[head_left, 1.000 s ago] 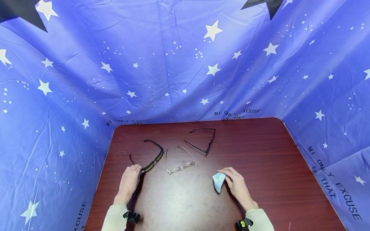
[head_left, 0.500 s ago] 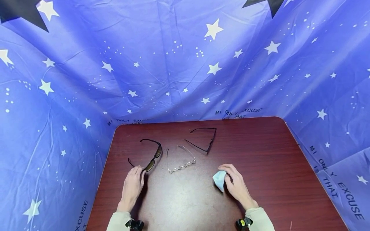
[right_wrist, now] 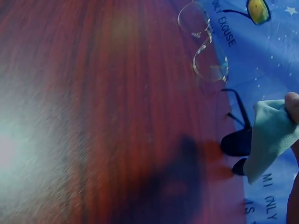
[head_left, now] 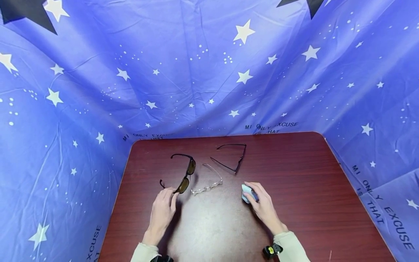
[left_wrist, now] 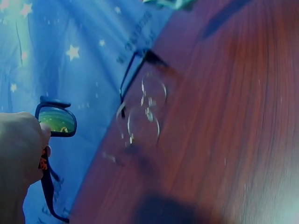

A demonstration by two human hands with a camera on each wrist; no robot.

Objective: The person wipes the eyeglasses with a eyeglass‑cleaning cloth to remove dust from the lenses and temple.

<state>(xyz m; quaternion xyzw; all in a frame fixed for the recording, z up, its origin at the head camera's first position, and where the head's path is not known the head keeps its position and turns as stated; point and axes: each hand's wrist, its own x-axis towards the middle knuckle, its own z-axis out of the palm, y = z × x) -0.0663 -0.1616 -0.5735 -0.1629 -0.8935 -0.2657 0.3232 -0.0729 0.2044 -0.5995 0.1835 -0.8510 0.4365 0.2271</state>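
Note:
Black-framed sunglasses (head_left: 184,185) with yellow-green lenses are held at their near end by my left hand (head_left: 161,214), temples spread. In the left wrist view my thumb presses by a mirrored lens (left_wrist: 57,120), and the frame appears raised off the table. My right hand (head_left: 266,209) pinches a small pale blue cloth (head_left: 246,193) between thumb and fingers. The cloth (right_wrist: 270,133) hangs down from the fingertips in the right wrist view. Right of the sunglasses lie clear, thin-rimmed eyeglasses (head_left: 207,188), temples unfolded.
Farther back on the brown wooden table (head_left: 294,174) lie black glasses (head_left: 241,159) with open temples. A blue star-printed curtain (head_left: 196,72) encloses the back and both sides. Each wrist wears a small black camera (head_left: 271,250).
My left hand has carried the sunglasses to the right and turned their lenses more into view, close to the clear eyeglasses. My right hand has shifted slightly, bunching the cloth more in its fingers.

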